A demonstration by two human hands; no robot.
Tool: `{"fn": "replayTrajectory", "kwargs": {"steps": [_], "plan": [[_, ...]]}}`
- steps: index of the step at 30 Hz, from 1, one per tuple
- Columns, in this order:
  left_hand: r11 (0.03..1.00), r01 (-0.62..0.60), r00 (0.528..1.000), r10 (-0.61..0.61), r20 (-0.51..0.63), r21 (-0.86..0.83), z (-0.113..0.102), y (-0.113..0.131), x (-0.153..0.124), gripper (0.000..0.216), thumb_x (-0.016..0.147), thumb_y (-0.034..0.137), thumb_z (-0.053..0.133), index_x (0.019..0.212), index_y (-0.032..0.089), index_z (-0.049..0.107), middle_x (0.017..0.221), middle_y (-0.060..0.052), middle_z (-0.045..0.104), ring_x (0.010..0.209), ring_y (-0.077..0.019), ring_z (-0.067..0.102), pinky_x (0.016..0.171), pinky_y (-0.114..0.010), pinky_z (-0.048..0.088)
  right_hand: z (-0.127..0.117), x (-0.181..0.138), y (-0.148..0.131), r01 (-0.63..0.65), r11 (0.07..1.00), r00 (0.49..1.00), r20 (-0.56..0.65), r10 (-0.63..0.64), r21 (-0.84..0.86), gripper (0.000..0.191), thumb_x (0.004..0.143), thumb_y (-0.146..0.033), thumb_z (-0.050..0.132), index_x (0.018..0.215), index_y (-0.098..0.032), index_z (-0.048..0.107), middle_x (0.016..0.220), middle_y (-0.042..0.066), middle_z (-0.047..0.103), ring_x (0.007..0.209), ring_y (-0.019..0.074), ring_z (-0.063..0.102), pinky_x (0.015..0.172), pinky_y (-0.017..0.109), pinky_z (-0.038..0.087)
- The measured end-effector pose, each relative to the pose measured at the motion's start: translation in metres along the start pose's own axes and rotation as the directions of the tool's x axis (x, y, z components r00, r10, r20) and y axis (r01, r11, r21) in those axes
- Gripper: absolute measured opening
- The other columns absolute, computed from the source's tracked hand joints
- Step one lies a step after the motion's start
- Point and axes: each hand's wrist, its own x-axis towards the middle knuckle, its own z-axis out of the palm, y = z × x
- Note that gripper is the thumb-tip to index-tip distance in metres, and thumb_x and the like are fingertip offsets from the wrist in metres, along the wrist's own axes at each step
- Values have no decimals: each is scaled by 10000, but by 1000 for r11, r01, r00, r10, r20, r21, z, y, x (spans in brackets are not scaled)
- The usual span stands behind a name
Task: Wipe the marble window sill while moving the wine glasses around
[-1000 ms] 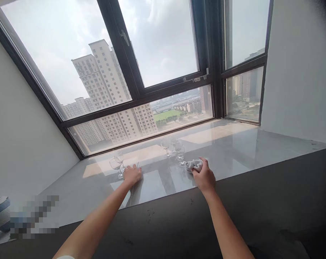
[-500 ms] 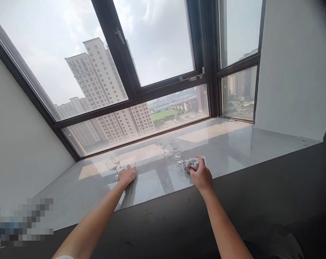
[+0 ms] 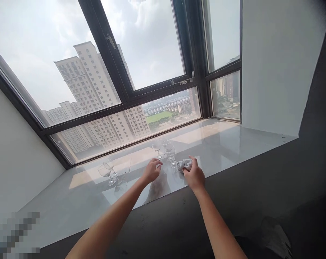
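On the far left of the glossy window sill (image 3: pixel 219 144) stand two wine glasses (image 3: pixel 107 172), upright and close together, near the window frame. A second ago the left hand (image 3: pixel 151 170) lay flat on the sill just beside this pair; it has since lifted off and swung to the right, so the pair now stands well apart from it, untouched. The hand hovers above the sill with its fingers loosely curled and part open, holding nothing, its fingertips near the foot of the nearest glass (image 3: pixel 157 149) of the second group. That move suggests attention has passed from the left pair to the right cluster.

The cluster (image 3: pixel 168 151) holds what looks like three glasses, upright and overlapping in view; being clear, their count is not certain, which would make five in all.

Just right of them lies one crumpled white cloth (image 3: pixel 184 164). The right hand (image 3: pixel 194 176) has stayed on it throughout, fingers closed over the cloth and pressing it to the sill, touching or almost touching the nearest glass.

Two bare forearms reach in from below, across a dark ledge (image 3: pixel 246 194).
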Motion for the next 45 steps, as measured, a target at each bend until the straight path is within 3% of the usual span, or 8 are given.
{"fn": "replayTrajectory", "kwargs": {"steps": [7,15,19,24,30,34,39,45], "plan": [[991,18,995,-5,99,-132,40,37,29,400,852,416,527,1154,219,697,1353,-114,521,1263,-286,470,1066,-432,360,0,4,4,24,994,1000,-19,-22,104,550,783,-279,589,1309,-234,436,967,52,703,884,219,655,664,243,412],[998,-62,993,61,99,9,50,41,27,395,826,210,446,1112,243,715,1223,-37,658,1186,-215,531,1065,-375,364,-4,6,5,42,981,999,-39,-36,188,552,767,-275,590,1296,-215,442,950,54,699,905,220,655,722,261,453],[989,-67,994,54,94,135,34,31,4,458,783,156,468,1166,274,689,1264,-3,641,1202,-217,507,1070,-391,351,-4,6,6,34,975,999,-45,-24,217,553,758,-274,592,1290,-218,448,911,44,696,874,215,657,714,262,456],[966,28,999,-36,27,257,2,4,-53,418,823,248,487,1187,335,674,1271,-3,635,1132,-255,536,978,-451,415,-5,4,9,43,970,999,-18,-40,238,560,770,-296,571,1308,-227,432,926,53,688,867,219,651,661,250,448],[912,180,983,-156,-94,368,-48,-57,-135,409,839,335,481,1204,342,666,1276,13,632,1032,-244,585,944,-406,453,-10,3,7,43,972,999,-2,-44,232,555,777,-308,558,1310,-222,427,908,47,685,838,220,644,639,249,430],[835,336,942,-299,-155,436,-81,-97,-171,406,843,418,467,1182,347,680,1265,28,639,1038,-256,579,935,-409,461,-9,2,6,41,980,999,17,-45,195,556,779,-300,558,1314,-218,428,914,50,687,830,220,642,622,245,413],[751,476,877,-443,-185,458,-105,-126,-185,430,839,421,442,1189,335,676,1290,38,623,1109,-289,535,976,-470,419,-5,1,7,53,991,998,15,-55,122,567,782,-275,566,1328,-213,424,973,64,694,851,220,646,627,241,390],[710,547,834,-505,-222,443,-102,-128,-176,441,854,455,409,1180,331,679,1331,19,593,1210,-332,466,997,-550,358,-5,0,5,53,996,998,15,-54,71,561,794,-273,568,1334,-216,426,962,63,691,837,214,643,601,235,366]]}}
